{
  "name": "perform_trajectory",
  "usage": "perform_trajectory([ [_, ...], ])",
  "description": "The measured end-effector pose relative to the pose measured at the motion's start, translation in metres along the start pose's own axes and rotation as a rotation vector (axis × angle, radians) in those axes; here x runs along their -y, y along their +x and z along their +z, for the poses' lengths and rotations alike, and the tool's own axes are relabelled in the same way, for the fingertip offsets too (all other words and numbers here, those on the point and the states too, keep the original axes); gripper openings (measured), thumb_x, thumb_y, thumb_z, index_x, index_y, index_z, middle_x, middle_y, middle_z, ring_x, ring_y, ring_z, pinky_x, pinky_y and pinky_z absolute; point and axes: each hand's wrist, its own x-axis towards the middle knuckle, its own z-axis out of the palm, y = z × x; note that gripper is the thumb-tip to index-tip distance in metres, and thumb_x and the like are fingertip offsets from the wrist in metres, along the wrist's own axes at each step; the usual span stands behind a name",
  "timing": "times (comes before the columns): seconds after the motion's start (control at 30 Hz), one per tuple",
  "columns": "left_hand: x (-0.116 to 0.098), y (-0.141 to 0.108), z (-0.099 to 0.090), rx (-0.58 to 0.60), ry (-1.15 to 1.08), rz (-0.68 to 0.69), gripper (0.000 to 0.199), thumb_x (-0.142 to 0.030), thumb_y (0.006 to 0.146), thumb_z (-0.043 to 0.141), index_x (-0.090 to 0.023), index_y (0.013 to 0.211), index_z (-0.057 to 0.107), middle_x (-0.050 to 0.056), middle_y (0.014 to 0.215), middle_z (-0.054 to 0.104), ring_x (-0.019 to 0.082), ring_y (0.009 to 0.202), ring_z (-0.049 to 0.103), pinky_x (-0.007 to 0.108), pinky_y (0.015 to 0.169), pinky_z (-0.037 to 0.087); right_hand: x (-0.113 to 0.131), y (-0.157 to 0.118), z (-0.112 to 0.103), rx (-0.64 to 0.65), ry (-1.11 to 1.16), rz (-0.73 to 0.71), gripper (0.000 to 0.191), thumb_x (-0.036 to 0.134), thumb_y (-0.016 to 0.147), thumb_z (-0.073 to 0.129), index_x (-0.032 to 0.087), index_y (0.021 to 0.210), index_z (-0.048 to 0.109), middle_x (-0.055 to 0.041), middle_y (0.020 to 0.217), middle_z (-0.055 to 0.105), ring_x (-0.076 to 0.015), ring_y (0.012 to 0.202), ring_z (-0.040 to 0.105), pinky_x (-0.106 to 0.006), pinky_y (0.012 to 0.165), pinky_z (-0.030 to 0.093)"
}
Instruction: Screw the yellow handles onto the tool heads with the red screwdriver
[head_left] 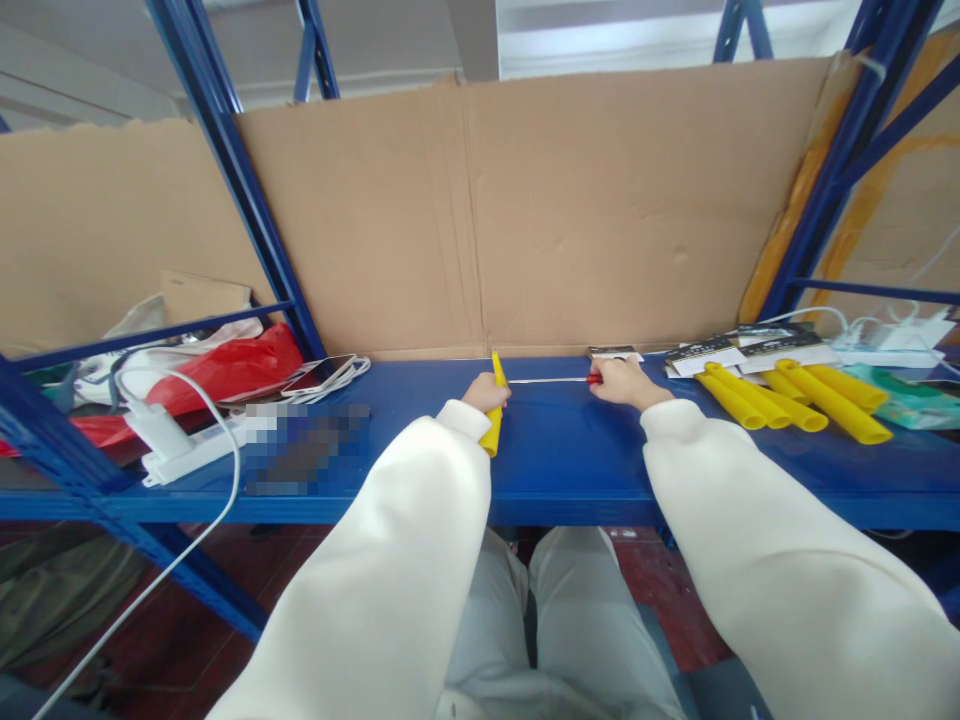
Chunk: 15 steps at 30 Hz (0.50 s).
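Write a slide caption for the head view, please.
Left hand holds a yellow tube, right hand a red-ended rod, at a blue shelf.

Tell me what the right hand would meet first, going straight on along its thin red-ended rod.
Likely the yellow tube or the left hand gripping it: the thin red-ended rod in the right hand points there, though depth is unclear.

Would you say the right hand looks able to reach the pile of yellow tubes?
Probably yes: the yellow tubes lie close to the right hand with nothing standing between, though it holds a red-handled rod.
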Motion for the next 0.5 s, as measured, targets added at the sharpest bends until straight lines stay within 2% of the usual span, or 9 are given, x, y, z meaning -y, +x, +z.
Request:
perform_trajectory([
  [0.1,-0.0035,-0.0045,-0.0005,0.002,-0.034,-0.017,0.015,-0.002,0.083,0.056,-0.009,0.081,0.070,0.001,0.061,0.064,0.011,0.045,0.056,0.022,0.054,0.050,0.0015,-0.0009,-0.0014,0.018,-0.015,0.009,0.022,0.021,0.087,0.052,0.017,0.103,0.066,-0.0150,0.108,0.076,-0.0296,0.104,0.068,-0.039,0.090,0.038],
  [0.3,-0.0051,-0.0069,-0.0007,0.014,-0.057,-0.023,0.015,0.000,0.083,0.055,-0.008,0.081,0.068,-0.001,0.053,0.057,0.011,0.044,0.056,0.022,0.053,0.049,0.0017,-0.0034,-0.0013,0.000,-0.025,0.051,0.024,0.024,0.090,0.052,0.017,0.108,0.065,-0.0165,0.103,0.076,-0.0274,0.094,0.069,-0.033,0.074,0.041],
  [0.5,-0.0003,-0.0015,0.0011,0.006,-0.052,-0.013,0.015,-0.001,0.083,0.055,-0.008,0.083,0.068,-0.001,0.053,0.056,0.012,0.045,0.055,0.024,0.052,0.049,-0.0006,-0.0009,0.0006,0.006,0.009,0.018,0.023,0.024,0.086,0.052,0.018,0.103,0.067,-0.0140,0.105,0.076,-0.0294,0.100,0.068,-0.040,0.090,0.038],
])
